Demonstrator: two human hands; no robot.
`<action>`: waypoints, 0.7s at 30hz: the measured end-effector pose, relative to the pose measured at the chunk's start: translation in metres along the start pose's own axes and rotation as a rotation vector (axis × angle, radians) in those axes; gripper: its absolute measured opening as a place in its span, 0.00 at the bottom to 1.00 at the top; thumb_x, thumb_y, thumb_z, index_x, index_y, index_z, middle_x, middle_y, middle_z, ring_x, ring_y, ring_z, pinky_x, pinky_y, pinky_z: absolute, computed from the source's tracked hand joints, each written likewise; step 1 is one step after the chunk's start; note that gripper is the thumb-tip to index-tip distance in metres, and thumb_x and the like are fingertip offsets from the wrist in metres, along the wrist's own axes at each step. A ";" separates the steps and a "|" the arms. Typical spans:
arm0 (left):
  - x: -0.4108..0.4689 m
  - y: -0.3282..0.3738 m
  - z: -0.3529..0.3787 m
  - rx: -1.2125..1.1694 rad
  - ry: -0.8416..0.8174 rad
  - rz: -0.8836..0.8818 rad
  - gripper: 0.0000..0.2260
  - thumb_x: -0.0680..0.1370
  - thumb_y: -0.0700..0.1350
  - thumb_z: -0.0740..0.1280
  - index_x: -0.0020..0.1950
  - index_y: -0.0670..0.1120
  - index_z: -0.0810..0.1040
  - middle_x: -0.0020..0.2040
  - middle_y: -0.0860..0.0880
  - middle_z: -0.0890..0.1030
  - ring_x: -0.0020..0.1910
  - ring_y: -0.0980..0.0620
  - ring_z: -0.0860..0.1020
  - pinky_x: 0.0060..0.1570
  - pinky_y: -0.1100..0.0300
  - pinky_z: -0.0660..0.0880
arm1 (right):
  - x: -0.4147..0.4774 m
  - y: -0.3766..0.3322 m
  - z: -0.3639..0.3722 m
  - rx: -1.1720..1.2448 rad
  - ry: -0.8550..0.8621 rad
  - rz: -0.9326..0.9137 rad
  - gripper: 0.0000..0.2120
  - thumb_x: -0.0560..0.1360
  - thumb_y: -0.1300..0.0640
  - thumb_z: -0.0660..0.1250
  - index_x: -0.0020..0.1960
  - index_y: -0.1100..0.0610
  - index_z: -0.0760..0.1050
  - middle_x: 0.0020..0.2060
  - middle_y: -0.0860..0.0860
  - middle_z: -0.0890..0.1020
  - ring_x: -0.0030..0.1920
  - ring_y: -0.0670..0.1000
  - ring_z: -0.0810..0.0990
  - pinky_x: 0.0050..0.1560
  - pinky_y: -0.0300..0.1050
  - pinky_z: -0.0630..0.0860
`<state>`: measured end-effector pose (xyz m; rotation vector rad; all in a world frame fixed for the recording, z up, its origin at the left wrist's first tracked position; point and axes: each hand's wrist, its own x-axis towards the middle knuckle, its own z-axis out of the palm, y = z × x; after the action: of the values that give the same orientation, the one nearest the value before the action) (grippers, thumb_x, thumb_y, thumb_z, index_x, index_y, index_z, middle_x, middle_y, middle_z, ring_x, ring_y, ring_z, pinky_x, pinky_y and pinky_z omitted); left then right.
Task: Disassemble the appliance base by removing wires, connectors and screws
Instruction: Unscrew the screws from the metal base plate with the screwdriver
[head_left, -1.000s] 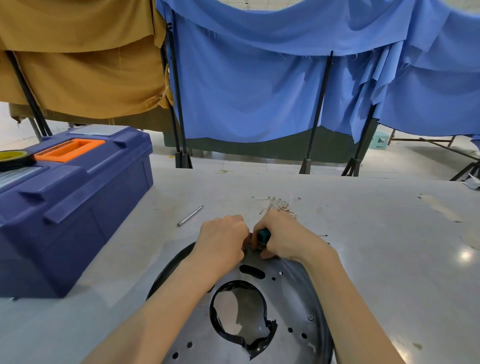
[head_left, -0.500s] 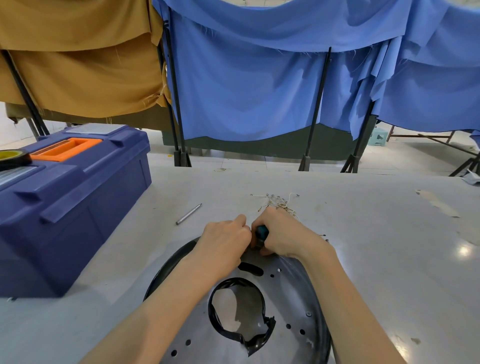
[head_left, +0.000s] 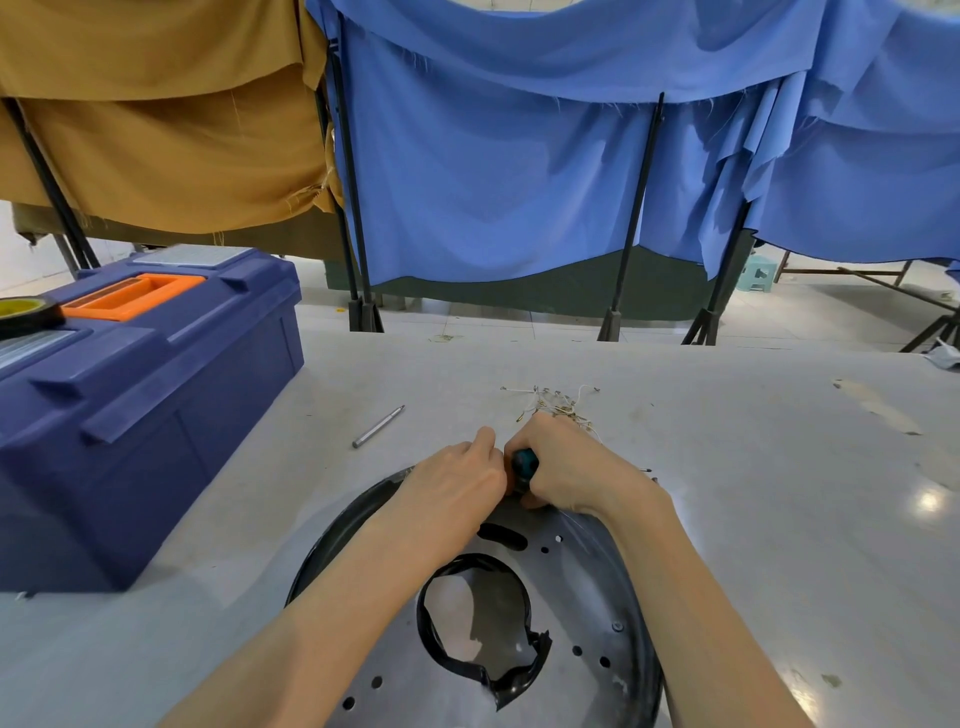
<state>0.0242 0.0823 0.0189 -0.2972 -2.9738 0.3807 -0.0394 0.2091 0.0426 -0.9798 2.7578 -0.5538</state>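
The round grey metal appliance base (head_left: 582, 597) lies flat on the table in front of me, with a black rim, small holes and a torn black-edged opening in its middle. My right hand (head_left: 566, 465) is closed around a screwdriver with a teal and black handle (head_left: 524, 464) at the base's far edge. My left hand (head_left: 457, 480) presses against it from the left, fingers curled at the tool's lower end; what they pinch is hidden. A small heap of removed wires and connectors (head_left: 558, 402) lies just beyond my hands.
A large blue toolbox (head_left: 140, 395) with an orange handle stands at the left, a roll of tape (head_left: 23, 312) on its lid. A loose metal bit (head_left: 378, 427) lies between toolbox and base. Blue and tan cloths hang on stands beyond the table's far edge.
Both hands have stayed together at the base's far edge around the screwdriver, shifting only slightly. The view has tilted a little.
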 end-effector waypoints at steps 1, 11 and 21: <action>0.000 0.000 0.000 0.008 0.001 0.009 0.17 0.74 0.30 0.61 0.61 0.42 0.68 0.59 0.42 0.67 0.49 0.46 0.73 0.37 0.59 0.59 | 0.000 0.000 0.000 0.001 0.001 0.002 0.12 0.67 0.71 0.70 0.37 0.55 0.77 0.39 0.59 0.81 0.41 0.57 0.78 0.40 0.47 0.77; 0.006 -0.001 0.011 -0.017 0.022 -0.035 0.14 0.76 0.32 0.61 0.60 0.43 0.67 0.58 0.43 0.66 0.39 0.50 0.66 0.37 0.58 0.61 | 0.000 0.000 -0.001 0.028 -0.011 -0.005 0.09 0.67 0.72 0.69 0.41 0.58 0.79 0.42 0.60 0.82 0.46 0.59 0.80 0.45 0.51 0.80; 0.007 -0.002 -0.003 -0.116 0.039 -0.150 0.07 0.81 0.37 0.54 0.57 0.42 0.67 0.56 0.44 0.71 0.47 0.42 0.77 0.35 0.56 0.64 | 0.001 0.004 0.000 0.066 -0.023 0.005 0.11 0.67 0.72 0.71 0.40 0.56 0.80 0.43 0.56 0.84 0.47 0.55 0.81 0.49 0.52 0.81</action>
<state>0.0179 0.0828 0.0231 -0.0903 -2.9601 0.1837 -0.0422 0.2109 0.0408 -0.9582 2.7028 -0.6253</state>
